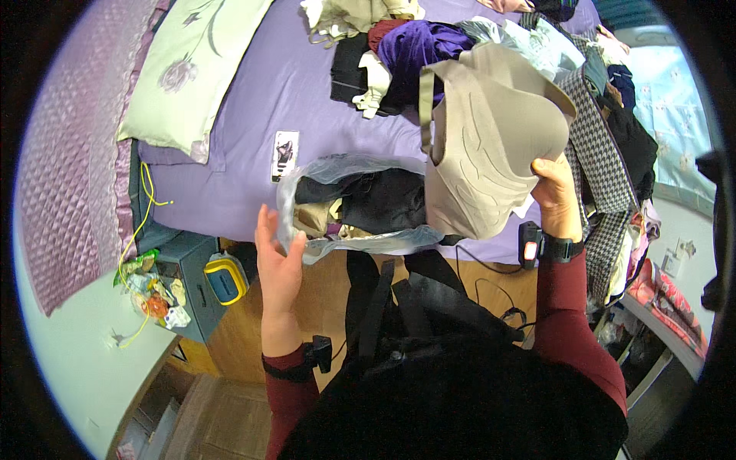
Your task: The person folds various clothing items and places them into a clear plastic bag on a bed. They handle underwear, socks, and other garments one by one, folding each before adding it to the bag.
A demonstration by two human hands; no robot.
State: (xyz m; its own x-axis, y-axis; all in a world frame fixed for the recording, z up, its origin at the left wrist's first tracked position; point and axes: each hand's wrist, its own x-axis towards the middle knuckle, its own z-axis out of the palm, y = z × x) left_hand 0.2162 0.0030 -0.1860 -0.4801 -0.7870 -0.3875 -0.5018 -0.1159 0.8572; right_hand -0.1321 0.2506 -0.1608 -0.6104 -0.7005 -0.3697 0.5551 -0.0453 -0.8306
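Observation:
My right hand [556, 187] grips a beige moulded-cup bra [477, 149] by its lower right side, thumb on top. The bra hangs over the right end of a clear plastic bag [345, 164] and hides part of it. Inside the bag lie folded black garments [382, 201] and a beige garment [311, 217]. At the bag's left end is my left hand [279, 270], fingers and thumb spread apart. Its thumb overlaps the bag's lower left rim, while the fingers stand outside.
A purple-sheeted bed [247, 121] bears a printed card [285, 155], a floral pillow [184, 75] and piled clothes [420, 49]. A houndstooth garment [601, 138] lies at right. Left of me stand a grey cabinet [192, 287] and a yellow-rimmed container [225, 280]. Cables [497, 270] hang near my right wrist.

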